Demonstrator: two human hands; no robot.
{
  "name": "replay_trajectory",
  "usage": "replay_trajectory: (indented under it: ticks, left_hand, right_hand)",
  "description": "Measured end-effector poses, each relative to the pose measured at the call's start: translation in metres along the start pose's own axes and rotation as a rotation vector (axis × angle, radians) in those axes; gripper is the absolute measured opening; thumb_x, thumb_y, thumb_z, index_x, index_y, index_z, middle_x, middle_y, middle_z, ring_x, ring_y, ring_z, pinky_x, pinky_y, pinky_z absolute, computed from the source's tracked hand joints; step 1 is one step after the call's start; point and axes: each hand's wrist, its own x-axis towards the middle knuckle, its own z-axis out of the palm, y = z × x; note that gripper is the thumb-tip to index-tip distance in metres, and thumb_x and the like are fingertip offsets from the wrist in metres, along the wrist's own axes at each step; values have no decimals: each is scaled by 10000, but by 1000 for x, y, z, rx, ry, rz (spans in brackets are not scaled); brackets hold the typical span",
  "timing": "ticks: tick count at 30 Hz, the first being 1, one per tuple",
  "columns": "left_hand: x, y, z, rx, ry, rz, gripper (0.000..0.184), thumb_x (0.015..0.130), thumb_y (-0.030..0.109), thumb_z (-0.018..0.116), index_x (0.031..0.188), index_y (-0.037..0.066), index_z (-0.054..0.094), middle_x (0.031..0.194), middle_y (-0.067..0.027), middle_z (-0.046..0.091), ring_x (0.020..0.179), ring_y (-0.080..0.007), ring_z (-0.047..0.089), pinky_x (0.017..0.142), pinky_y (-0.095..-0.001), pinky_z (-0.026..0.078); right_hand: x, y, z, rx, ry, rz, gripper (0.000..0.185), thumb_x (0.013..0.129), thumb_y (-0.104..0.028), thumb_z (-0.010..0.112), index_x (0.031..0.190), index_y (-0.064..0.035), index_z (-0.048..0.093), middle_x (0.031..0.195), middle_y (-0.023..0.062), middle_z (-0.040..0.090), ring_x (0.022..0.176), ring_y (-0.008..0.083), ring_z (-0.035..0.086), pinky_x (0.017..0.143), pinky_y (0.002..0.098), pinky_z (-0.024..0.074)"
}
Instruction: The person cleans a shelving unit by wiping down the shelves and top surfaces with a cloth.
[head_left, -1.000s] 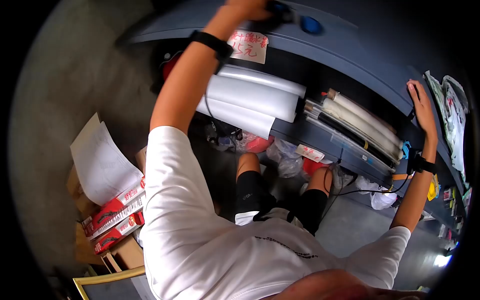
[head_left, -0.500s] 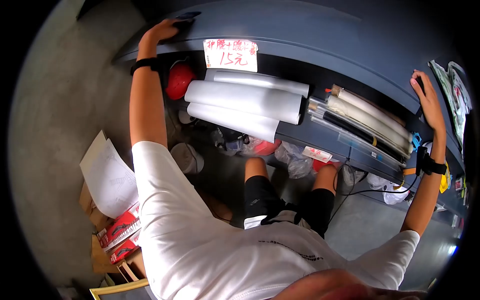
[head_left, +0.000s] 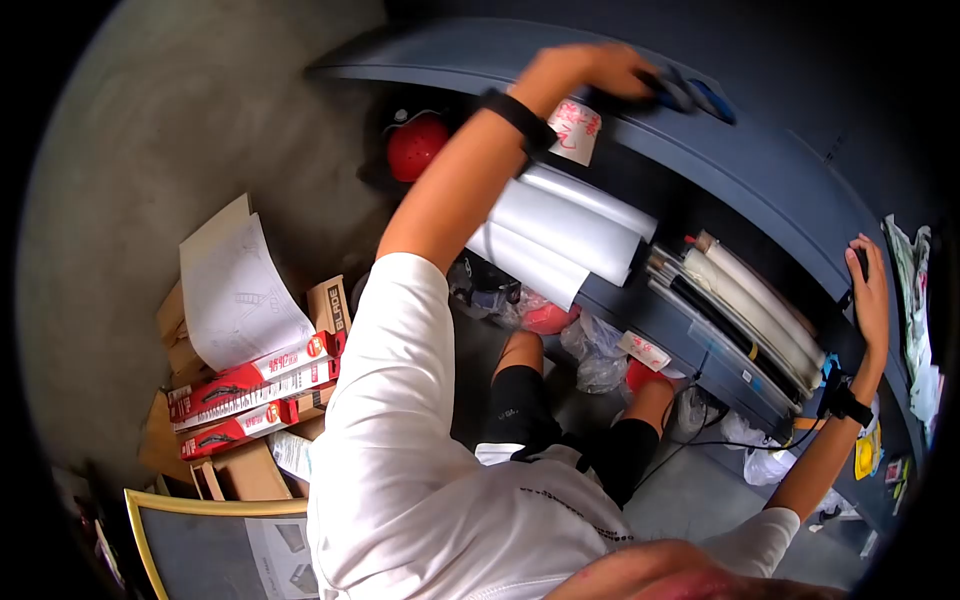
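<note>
My left hand (head_left: 622,72) is closed on a dark blue-and-grey cloth-like item (head_left: 692,94), blurred by motion, above the dark grey countertop (head_left: 450,48). A black band circles the left wrist. My right hand (head_left: 870,292) lies at the countertop's right edge with fingers stretched out; a small dark patch shows beside its fingers, and I cannot make out what it is. Below the left hand hangs a white card with red writing (head_left: 576,133), partly covered by the left forearm. White rolls (head_left: 570,225) lie on the shelf under the countertop.
Thinner rolls and tubes (head_left: 745,300) fill the shelf's right part. A red helmet (head_left: 415,147) sits at left. Plastic bags (head_left: 595,350) lie near my knees. Red-and-white boxes (head_left: 250,385), cardboard and a gold-framed board (head_left: 200,505) stand at left. A black cable (head_left: 735,442) hangs near my right arm.
My left hand has swept right across the countertop with the dark item. The whole view has shifted, showing more boxes and the framed board at left. My right hand stays at the countertop's edge.
</note>
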Motion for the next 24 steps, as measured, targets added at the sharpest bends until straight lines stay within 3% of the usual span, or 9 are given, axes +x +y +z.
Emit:
replay_trajectory:
  ticks: [3,5,9,12,15,19,20,22,24]
  left_hand:
    - [-29,-120,-3,-26,147,-255,378,944,301,674,1303,182,683,1158,-137,725,1034,-284,697,999,-407,512]
    - [-67,-184,-11,213,227,-429,412,927,286,661,1323,171,666,1185,-181,711,1091,-339,679,979,-413,518]
    - [-141,-191,-18,429,519,-805,507,855,440,575,1269,170,686,1255,-210,671,1170,-406,634,1003,-491,503]
    - [-132,-162,-22,421,476,-907,547,831,469,585,1226,112,710,1215,-239,682,1160,-434,635,1004,-492,504]
    - [-103,-126,-28,421,465,-802,560,832,459,583,1206,63,717,1209,-236,688,1140,-437,648,1000,-488,509]
    - [-32,-73,-23,135,207,-726,628,860,495,543,1252,26,686,1193,-273,682,1166,-415,642,994,-475,514]
    - [-21,-32,-18,303,155,-498,413,962,294,488,1195,31,705,1293,-264,627,1243,-390,590,1076,-460,451]
    - [-1,20,-11,178,106,-319,510,938,394,473,1151,-3,713,1263,-258,643,1230,-408,592,1047,-466,471]
    - [22,65,19,-150,354,-345,584,863,485,555,1158,11,727,1193,-283,677,1151,-409,650,1010,-440,512]
  right_hand:
    - [0,6,3,-1,19,-7,371,1018,-342,579,1152,3,602,1331,173,576,1353,320,481,1129,360,324]
    - [1,8,5,23,15,14,368,1019,-331,576,1166,7,589,1304,158,583,1325,315,498,1139,357,308]
    - [4,5,10,-35,37,-47,338,1020,-284,559,1186,10,542,1169,130,578,1201,305,541,1150,360,281]
    - [6,-1,8,-1,5,-35,299,1024,-282,538,1157,-15,527,1125,137,564,1145,311,548,1129,357,300]
    - [6,-4,7,-76,-32,-15,274,1029,-289,517,1131,-35,510,1096,135,555,1091,309,550,1072,347,344]
    - [6,-3,9,0,-5,0,268,1031,-286,510,1115,-32,509,1072,139,550,1045,296,552,963,340,403]
    - [6,-3,8,-3,-39,13,282,1030,-288,522,1123,-22,520,1097,140,558,1066,293,557,978,341,403]
    - [5,2,7,-7,-70,16,296,1028,-289,535,1130,-11,532,1123,142,566,1086,289,562,994,341,403]
    - [2,11,10,-50,51,-24,349,1023,-308,566,1167,9,560,1236,143,585,1175,290,566,1053,338,384]
